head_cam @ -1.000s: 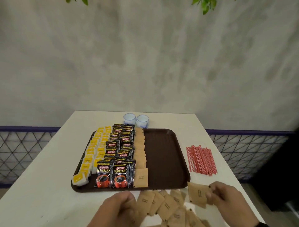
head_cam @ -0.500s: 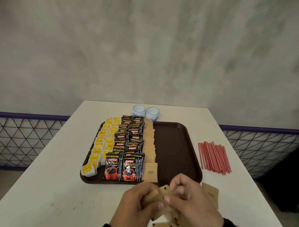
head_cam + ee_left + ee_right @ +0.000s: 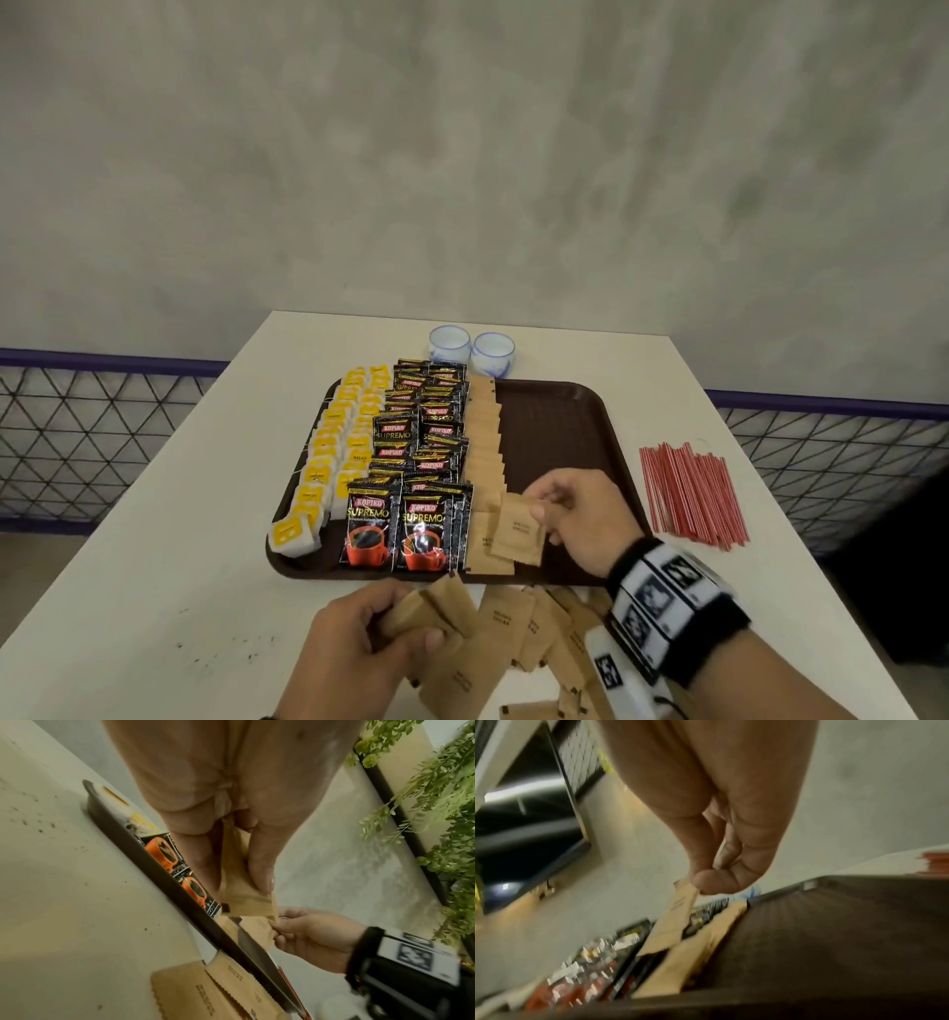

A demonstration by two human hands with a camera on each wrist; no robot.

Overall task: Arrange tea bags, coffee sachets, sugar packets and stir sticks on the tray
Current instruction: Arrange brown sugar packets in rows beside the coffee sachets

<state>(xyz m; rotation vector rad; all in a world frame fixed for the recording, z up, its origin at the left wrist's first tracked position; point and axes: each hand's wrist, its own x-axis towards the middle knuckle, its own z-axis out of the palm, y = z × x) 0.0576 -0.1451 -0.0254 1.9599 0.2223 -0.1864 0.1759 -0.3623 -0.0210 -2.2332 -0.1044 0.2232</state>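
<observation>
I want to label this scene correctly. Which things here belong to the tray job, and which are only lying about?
Belong to the job:
tray
tea bags
coffee sachets
sugar packets, one pinched by the right hand, a few held by the left hand
stir sticks, not yet on the tray

Just lying about:
two cups
plant

One tray [image 3: 565,426]; two cups [image 3: 449,345] at its far edge; two rows of coffee sachets [image 3: 418,447]; two rows of tea bags [image 3: 339,442]; one row of sugar packets [image 3: 482,437]; stir sticks [image 3: 690,496] too many to count.
</observation>
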